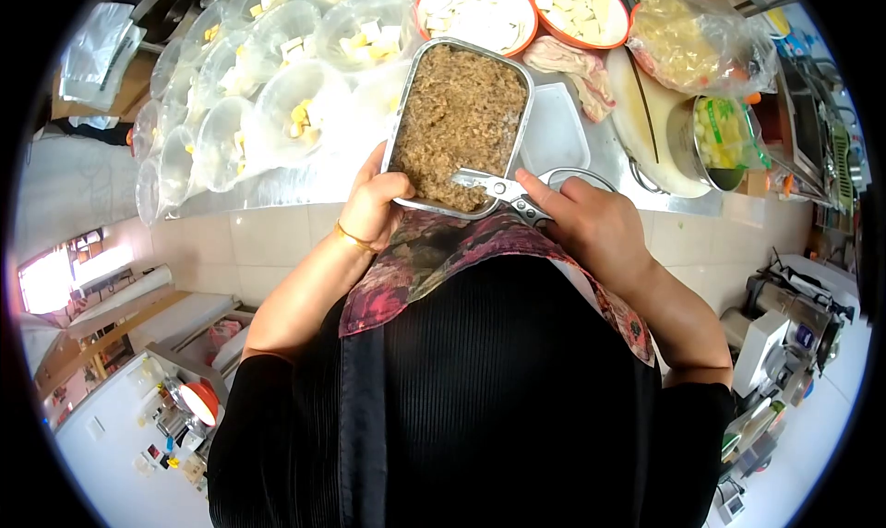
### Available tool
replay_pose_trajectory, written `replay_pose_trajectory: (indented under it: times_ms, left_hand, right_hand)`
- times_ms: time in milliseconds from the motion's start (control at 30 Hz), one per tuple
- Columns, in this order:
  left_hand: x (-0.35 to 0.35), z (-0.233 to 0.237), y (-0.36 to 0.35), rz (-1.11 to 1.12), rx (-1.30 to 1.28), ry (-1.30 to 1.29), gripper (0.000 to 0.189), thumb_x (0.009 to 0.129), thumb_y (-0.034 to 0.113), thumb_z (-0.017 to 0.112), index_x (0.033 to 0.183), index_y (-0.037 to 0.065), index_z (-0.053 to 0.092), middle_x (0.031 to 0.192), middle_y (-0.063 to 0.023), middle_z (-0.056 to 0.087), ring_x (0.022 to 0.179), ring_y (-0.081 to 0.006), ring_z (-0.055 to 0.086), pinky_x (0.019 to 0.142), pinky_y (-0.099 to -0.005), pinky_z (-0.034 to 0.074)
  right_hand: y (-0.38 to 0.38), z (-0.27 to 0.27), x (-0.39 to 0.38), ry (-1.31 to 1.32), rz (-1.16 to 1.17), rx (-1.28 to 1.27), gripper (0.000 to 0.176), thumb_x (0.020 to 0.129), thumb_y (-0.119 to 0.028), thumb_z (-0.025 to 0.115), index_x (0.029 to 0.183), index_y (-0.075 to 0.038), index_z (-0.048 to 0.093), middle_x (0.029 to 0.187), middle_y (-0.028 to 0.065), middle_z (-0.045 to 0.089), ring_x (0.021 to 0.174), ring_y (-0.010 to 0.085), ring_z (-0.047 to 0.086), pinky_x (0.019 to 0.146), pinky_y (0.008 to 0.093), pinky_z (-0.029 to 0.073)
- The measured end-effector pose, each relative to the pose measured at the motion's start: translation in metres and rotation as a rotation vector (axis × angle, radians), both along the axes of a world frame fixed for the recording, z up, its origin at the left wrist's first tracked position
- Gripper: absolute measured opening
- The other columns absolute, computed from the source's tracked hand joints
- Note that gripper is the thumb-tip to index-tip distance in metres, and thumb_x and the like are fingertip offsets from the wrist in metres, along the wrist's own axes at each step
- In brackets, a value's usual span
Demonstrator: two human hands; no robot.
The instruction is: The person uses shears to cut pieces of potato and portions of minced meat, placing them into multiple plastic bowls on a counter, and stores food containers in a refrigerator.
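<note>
My left hand (374, 200) is closed on the near left corner of a metal tray (528, 76), its thumb over the rim. Brown minced filling (466, 113) covers the inside of the tray, which is held in front of my apron. In my right hand (591, 223) is a pair of metal scissors (503, 188), fingers wrapped around the handles. The blades reach over the tray's near rim, and their tips are down in the mince at the near edge.
Many clear plastic bowls (300, 113) with pale and yellow pieces crowd the left of the metal counter. Two red-rimmed bowls (533, 30) of white cubes stand behind the tray. To the right are a pinkish cloth (577, 71), a clear container (554, 131), a round board (637, 131) and a plastic bag (701, 43).
</note>
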State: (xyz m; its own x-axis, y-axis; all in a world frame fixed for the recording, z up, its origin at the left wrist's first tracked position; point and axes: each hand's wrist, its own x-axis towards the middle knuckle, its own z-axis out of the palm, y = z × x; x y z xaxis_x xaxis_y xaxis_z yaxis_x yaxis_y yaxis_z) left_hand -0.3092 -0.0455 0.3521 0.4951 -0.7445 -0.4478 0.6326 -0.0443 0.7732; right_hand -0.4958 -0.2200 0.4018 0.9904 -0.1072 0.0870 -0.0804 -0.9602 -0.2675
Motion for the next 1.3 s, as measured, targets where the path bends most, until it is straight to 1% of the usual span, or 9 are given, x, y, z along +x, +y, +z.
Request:
replay_pose_trajectory:
  times_ms: [67, 233, 467, 633, 767, 867, 1133, 1167, 1300]
  left_hand:
    - [0.000, -0.002, 0.000, -0.011, 0.023, -0.034, 0.065, 0.061, 0.000, 0.042, 0.125, -0.009, 0.032, 0.114, -0.0202, 0.050, 0.103, -0.0293, 0.054, 0.089, -0.0390, 0.046]
    - [-0.002, -0.010, -0.002, 0.049, -0.060, 0.277, 0.063, 0.063, -0.002, 0.039, 0.125, -0.009, 0.030, 0.115, -0.0230, 0.047, 0.094, -0.0373, 0.057, 0.074, -0.0469, 0.055]
    - [0.005, -0.003, 0.000, 0.210, -0.078, 0.115, 0.064, 0.063, -0.005, 0.038, 0.126, -0.008, 0.026, 0.112, -0.0237, 0.048, 0.092, -0.0358, 0.058, 0.073, -0.0443, 0.056]
    - [0.017, -0.007, 0.013, 0.303, -0.116, -0.046, 0.060, 0.065, -0.005, 0.041, 0.124, -0.007, 0.029, 0.108, -0.0219, 0.050, 0.086, -0.0283, 0.059, 0.069, -0.0381, 0.055]
    - [0.029, -0.001, 0.028, 0.238, 0.011, -0.139, 0.058, 0.069, 0.002, 0.044, 0.124, -0.008, 0.032, 0.113, -0.0199, 0.051, 0.095, -0.0306, 0.058, 0.076, -0.0430, 0.054]
    - [0.035, 0.004, 0.035, 0.275, -0.044, -0.042, 0.056, 0.072, 0.000, 0.044, 0.125, -0.008, 0.027, 0.106, -0.0216, 0.052, 0.087, -0.0286, 0.060, 0.067, -0.0416, 0.056]
    - [0.048, 0.004, 0.044, 0.253, -0.048, -0.015, 0.054, 0.071, 0.005, 0.045, 0.122, -0.009, 0.036, 0.115, -0.0221, 0.050, 0.100, -0.0357, 0.056, 0.075, -0.0472, 0.054]
    - [0.050, 0.001, 0.046, 0.251, -0.073, -0.001, 0.054, 0.071, 0.002, 0.044, 0.122, -0.009, 0.031, 0.108, -0.0217, 0.052, 0.093, -0.0311, 0.058, 0.068, -0.0424, 0.056]
    - [0.048, 0.000, 0.048, 0.255, -0.062, -0.051, 0.056, 0.070, 0.000, 0.044, 0.123, -0.008, 0.029, 0.107, -0.0208, 0.052, 0.091, -0.0289, 0.058, 0.068, -0.0403, 0.056]
  right_hand:
    - [-0.001, -0.005, -0.004, -0.027, -0.005, 0.022, 0.053, 0.064, -0.013, 0.065, 0.116, -0.018, 0.054, 0.064, 0.0030, 0.044, 0.049, 0.0196, 0.051, 0.042, 0.0322, 0.042]
    - [-0.009, 0.002, 0.000, -0.084, -0.042, 0.000, 0.056, 0.063, -0.008, 0.063, 0.118, -0.017, 0.054, 0.064, 0.0036, 0.045, 0.049, 0.0203, 0.051, 0.042, 0.0319, 0.041]
    - [-0.015, 0.014, 0.025, 0.012, 0.040, -0.035, 0.057, 0.062, -0.005, 0.061, 0.118, -0.016, 0.053, 0.065, 0.0041, 0.047, 0.054, 0.0217, 0.053, 0.046, 0.0329, 0.043]
    - [-0.024, 0.018, 0.038, -0.010, 0.001, 0.101, 0.052, 0.064, -0.004, 0.060, 0.114, -0.012, 0.052, 0.073, 0.0056, 0.054, 0.067, 0.0255, 0.056, 0.055, 0.0369, 0.046]
    - [-0.034, 0.023, 0.052, -0.088, 0.054, 0.000, 0.051, 0.060, -0.003, 0.063, 0.108, -0.009, 0.050, 0.078, 0.0073, 0.055, 0.072, 0.0263, 0.056, 0.058, 0.0369, 0.045]
    - [-0.035, 0.025, 0.065, -0.133, 0.089, -0.038, 0.048, 0.060, -0.003, 0.063, 0.106, -0.008, 0.051, 0.079, 0.0080, 0.055, 0.073, 0.0267, 0.056, 0.059, 0.0369, 0.045]
    - [-0.019, 0.014, 0.092, -0.114, 0.060, -0.167, 0.047, 0.064, -0.006, 0.061, 0.110, -0.008, 0.051, 0.075, 0.0065, 0.051, 0.072, 0.0240, 0.054, 0.060, 0.0355, 0.044]
    - [-0.019, 0.025, 0.090, -0.076, 0.040, -0.161, 0.046, 0.065, -0.006, 0.061, 0.110, -0.009, 0.052, 0.076, 0.0065, 0.051, 0.072, 0.0240, 0.054, 0.060, 0.0352, 0.044]
    - [-0.019, 0.045, 0.088, -0.024, -0.044, -0.252, 0.045, 0.065, -0.008, 0.063, 0.109, -0.011, 0.055, 0.076, 0.0062, 0.051, 0.072, 0.0236, 0.054, 0.060, 0.0346, 0.044]
